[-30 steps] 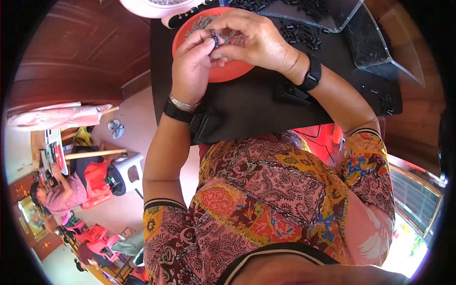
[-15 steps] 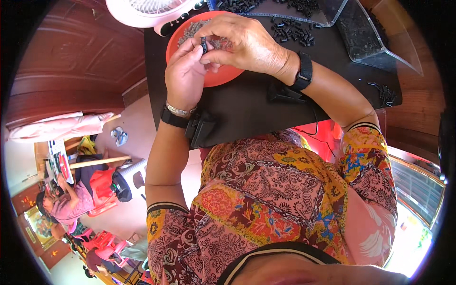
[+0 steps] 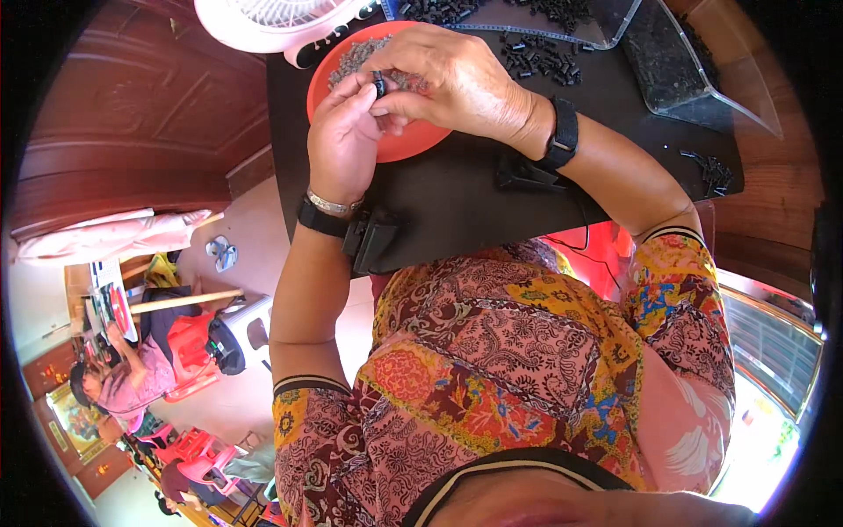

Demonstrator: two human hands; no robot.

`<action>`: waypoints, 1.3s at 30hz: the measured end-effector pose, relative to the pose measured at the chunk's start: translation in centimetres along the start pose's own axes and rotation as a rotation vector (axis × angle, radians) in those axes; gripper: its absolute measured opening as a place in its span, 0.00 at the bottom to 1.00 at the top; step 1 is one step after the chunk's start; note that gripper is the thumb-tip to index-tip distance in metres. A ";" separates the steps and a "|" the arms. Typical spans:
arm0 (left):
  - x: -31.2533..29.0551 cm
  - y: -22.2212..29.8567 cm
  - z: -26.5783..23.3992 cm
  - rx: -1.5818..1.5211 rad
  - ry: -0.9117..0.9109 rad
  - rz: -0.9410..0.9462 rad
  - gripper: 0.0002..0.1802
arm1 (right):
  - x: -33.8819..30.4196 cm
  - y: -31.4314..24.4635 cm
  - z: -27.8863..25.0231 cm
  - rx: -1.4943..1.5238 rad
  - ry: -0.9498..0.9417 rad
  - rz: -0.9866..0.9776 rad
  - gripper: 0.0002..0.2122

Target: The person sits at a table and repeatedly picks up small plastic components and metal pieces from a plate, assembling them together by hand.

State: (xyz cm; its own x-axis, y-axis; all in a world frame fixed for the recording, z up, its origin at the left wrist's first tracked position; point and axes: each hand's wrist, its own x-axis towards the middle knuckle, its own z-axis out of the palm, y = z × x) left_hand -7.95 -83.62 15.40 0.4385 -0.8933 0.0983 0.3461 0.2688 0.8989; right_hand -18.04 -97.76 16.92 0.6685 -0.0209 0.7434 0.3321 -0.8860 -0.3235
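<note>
A small black cylindrical part [image 3: 379,85] is pinched between the fingertips of both hands, over an orange-red bowl [image 3: 318,92]. My left hand [image 3: 344,127] comes up from below, closed on the part with thumb and fingers. From the right reaches my right hand [image 3: 452,77], its thumb and curled fingers closed on the same part. Small grey pieces [image 3: 356,58] fill part of the bowl behind the hands. The part's exact kind is too small to make out, and my fingers cover some of it.
A pink fan [image 3: 263,19] stands behind the bowl on the black table [image 3: 465,206]. Several loose black parts [image 3: 549,61] lie at the back, near a clear plastic bin [image 3: 676,75]. Another small pile of black pieces [image 3: 713,174] is at the right edge. Other people sit at far left.
Hardly anything differs. The small black part and the fingertips around it have shifted or turned very slightly.
</note>
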 end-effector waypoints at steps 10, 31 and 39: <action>-0.1 -0.3 -0.3 0.078 0.070 0.016 0.13 | -0.2 -0.3 0.2 -0.050 -0.022 -0.062 0.15; -0.2 -0.2 0.2 0.019 0.120 0.040 0.09 | -0.2 0.5 0.6 0.293 -0.060 0.153 0.14; -0.2 -0.2 -0.2 0.004 0.090 0.031 0.09 | 0.0 0.0 0.4 0.237 -0.063 0.135 0.14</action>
State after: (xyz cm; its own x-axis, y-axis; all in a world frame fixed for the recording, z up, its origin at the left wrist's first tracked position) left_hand -7.93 -83.45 15.12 0.5218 -0.8485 0.0875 0.3280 0.2942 0.8977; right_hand -17.75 -97.61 16.65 0.7550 -0.0958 0.6487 0.3789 -0.7437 -0.5508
